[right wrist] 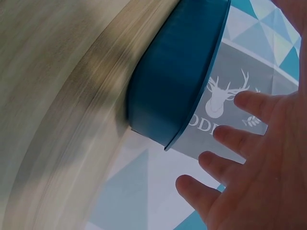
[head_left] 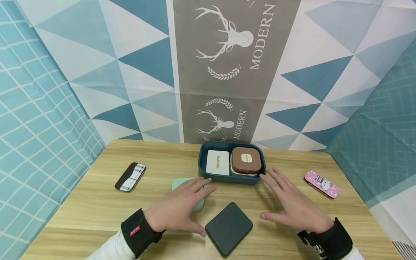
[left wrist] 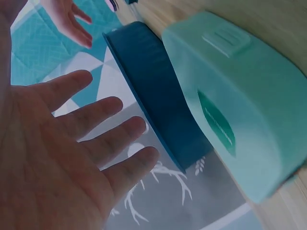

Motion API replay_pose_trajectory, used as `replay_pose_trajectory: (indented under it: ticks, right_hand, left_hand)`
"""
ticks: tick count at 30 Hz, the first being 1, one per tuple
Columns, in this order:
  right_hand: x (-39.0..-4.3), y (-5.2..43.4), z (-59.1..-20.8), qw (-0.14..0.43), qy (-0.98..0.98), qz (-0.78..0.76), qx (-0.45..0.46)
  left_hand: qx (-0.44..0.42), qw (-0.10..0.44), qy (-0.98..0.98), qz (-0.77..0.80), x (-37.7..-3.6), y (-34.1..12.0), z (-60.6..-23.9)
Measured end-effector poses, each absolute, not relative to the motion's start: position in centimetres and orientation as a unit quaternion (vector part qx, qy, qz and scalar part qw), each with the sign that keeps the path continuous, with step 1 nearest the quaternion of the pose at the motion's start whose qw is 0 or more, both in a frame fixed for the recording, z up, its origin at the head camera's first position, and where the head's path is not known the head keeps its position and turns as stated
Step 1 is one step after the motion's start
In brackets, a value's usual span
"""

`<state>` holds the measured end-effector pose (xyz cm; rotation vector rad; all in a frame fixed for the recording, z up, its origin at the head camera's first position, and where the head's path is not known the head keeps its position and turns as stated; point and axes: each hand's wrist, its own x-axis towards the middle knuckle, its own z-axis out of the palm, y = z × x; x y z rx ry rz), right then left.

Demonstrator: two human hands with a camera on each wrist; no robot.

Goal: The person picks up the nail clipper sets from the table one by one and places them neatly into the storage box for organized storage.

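My left hand (head_left: 182, 204) is held over the mint-green case (head_left: 198, 206), fingers spread and holding nothing. The left wrist view shows that case (left wrist: 235, 96) standing beside the dark blue bin (left wrist: 153, 91). On the other side, my right hand (head_left: 294, 204) reaches toward the right front corner of the blue bin (head_left: 211, 177), its fingers extended and apart. Inside the bin sit a white box marked MANICURE (head_left: 217, 162) and a brown-lidded square case (head_left: 246, 159). Between the hands a dark grey flat case (head_left: 229, 228) lies on the table.
A black case with a plaid band (head_left: 130, 177) lies on the left of the wooden table (head_left: 156, 155). To the right rests a pink patterned case (head_left: 321, 184). A patterned cloth backdrop (head_left: 217, 83) rises behind the table.
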<state>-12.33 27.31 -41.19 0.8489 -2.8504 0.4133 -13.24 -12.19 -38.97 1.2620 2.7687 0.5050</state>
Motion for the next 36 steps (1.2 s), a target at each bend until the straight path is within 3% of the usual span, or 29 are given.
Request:
replay_pose_trajectory:
  ticks: [9, 36]
  right_hand:
    - [-12.3, 27.3, -41.0, 0.062, -0.949, 0.142, 0.275]
    - [-12.7, 27.3, -40.9, 0.044, -0.951, 0.139, 0.271]
  left_hand:
    - [0.465, 0.024, 0.875, 0.131, -13.1, -10.0, -39.5]
    - [0.543, 0.094, 0.832, 0.069, -13.9, -5.0, -40.0]
